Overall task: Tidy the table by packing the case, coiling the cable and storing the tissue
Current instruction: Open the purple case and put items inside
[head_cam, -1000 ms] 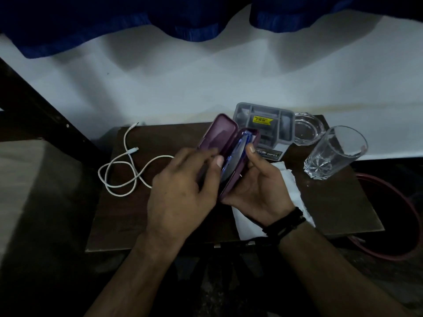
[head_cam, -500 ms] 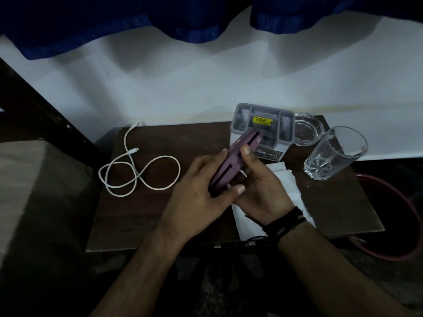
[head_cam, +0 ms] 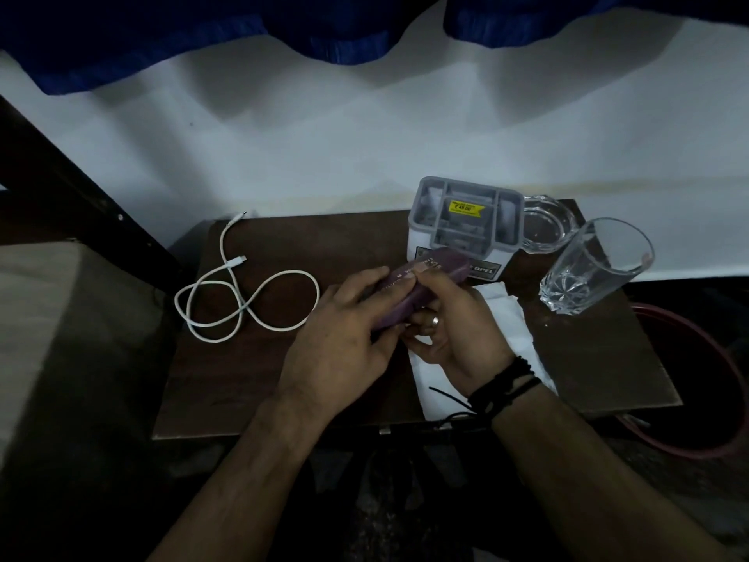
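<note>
Both hands' grip around closed purple case (head_cam: 421,285), above tissue (head_cam: 510,318).

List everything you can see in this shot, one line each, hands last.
case: one, purple, closed, held in both hands above the table's middle
cable: one, white, lying in loose loops on the table's left part
tissue: one, white, flat on the table under the right hand
organiser box: one, grey and white with a yellow sticker, at the table's far edge
glass dish: one, clear, right of the organiser box
drinking glass: one, clear, at the table's right part
table: one, dark brown wood
curtain: blue, along the top
hose: one, reddish, on the floor to the right
left hand: grips the case from the left
right hand: grips the case, dark bands on the wrist
</note>
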Available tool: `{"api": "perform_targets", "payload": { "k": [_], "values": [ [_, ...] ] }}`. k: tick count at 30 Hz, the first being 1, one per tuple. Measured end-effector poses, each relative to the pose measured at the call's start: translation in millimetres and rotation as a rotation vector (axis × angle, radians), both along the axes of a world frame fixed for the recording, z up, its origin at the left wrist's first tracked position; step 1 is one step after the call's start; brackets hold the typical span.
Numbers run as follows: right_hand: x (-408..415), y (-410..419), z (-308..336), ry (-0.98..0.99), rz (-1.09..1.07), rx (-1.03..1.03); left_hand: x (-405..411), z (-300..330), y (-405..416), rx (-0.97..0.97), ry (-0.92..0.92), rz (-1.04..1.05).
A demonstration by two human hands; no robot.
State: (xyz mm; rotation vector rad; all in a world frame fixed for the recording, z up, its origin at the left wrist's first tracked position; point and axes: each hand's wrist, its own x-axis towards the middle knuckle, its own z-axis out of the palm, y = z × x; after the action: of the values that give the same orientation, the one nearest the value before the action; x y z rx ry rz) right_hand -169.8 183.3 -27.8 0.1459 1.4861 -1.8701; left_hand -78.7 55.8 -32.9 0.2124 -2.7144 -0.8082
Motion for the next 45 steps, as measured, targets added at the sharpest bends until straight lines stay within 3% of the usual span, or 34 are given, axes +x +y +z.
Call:
{"api": "perform_targets", "payload": {
  "k": [4, 9, 12, 18, 21, 25, 31, 37, 45],
  "values": [
    [-0.8, 1.1, 0.0, 0.013, -0.008, 0.018, 0.1, -0.4, -1.1, 0.038, -0.02, 0.012],
    [0.6, 0.8, 1.2, 0.081, 0.074, 0.078, 1.1, 8.3, -8.3, 0.346, -0.13, 0.07],
    [5.2, -2.2, 4.7, 0.127, 0.155, 0.123, 0.9, 8.3, -11.0, 0.417, -0.174, 0.172],
    [16.8, -11.7, -4.8, 0.476, 0.224, 0.254, -7.4, -8.3, -15.8, 0.497, -0.071, 0.427],
    [17.6, -10.4, -12.6, 0.571, 0.311, 0.291, -12.1, -11.4, -14.8, 0.529, -0.052, 0.466],
    [15.7, -12.2, -14.0, 0.765, 0.271, 0.346, -17.0, -7.0, -8.7, 0.59, -0.014, 0.436],
    [2.7, -21.0, -15.6, 0.791, 0.205, 0.506, -14.8, -14.7, -4.2, 0.349, -0.056, 0.278],
    [0.7, -21.3, -17.9, 0.801, 0.262, 0.675, -14.3, -21.0, -4.2, 0.267, -0.129, 0.232],
    [1.3, -21.6, -21.3, 0.829, 0.266, 0.675, -17.7, -22.3, -5.2, 0.228, -0.156, 0.163]
  ]
}}
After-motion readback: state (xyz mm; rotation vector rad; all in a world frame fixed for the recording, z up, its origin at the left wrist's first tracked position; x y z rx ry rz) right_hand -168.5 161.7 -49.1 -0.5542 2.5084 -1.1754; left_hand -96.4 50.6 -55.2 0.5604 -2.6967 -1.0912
